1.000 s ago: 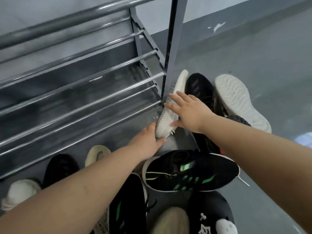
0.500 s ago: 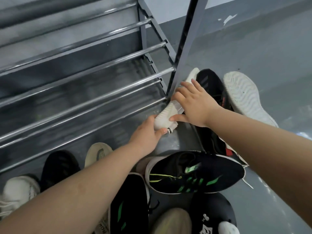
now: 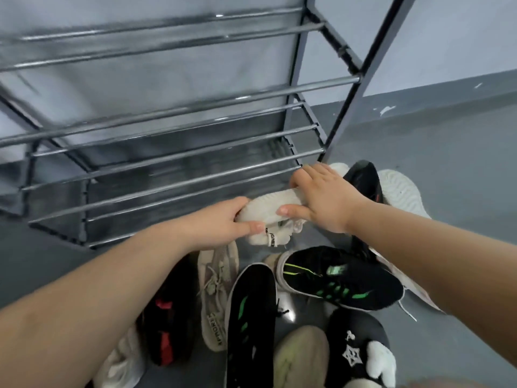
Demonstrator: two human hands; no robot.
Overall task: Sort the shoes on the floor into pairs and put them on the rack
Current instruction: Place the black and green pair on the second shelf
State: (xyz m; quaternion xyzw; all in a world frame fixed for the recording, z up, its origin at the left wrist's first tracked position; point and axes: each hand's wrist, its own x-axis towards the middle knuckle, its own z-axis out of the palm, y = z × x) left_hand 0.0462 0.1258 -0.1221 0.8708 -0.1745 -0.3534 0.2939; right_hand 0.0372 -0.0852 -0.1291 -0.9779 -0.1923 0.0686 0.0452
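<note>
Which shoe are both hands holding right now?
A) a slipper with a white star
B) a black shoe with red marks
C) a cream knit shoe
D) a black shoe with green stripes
C: the left hand and right hand both grip the cream knit shoe beside the rack.

Seen from above, over a grey floor (image 3: 447, 169) beside a metal shoe rack (image 3: 179, 163) with bare chrome rails. Both hands gripping one cream knit sneaker (image 3: 268, 203) just in front of the lowest rails: left hand (image 3: 221, 222) curled round its heel end, thumb on the near side; right hand (image 3: 327, 197) clamped over the toe half, thumb underneath. Below, a scatter of shoes: a black sneaker with green stripes (image 3: 341, 278) lying crosswise, another black-and-green one (image 3: 249, 317) pointing upward, a beige laced sneaker (image 3: 216, 292) beside it, a black shoe with red marks (image 3: 167, 312) further left. At right, a white ridged sole (image 3: 402, 191) turned up.
</note>
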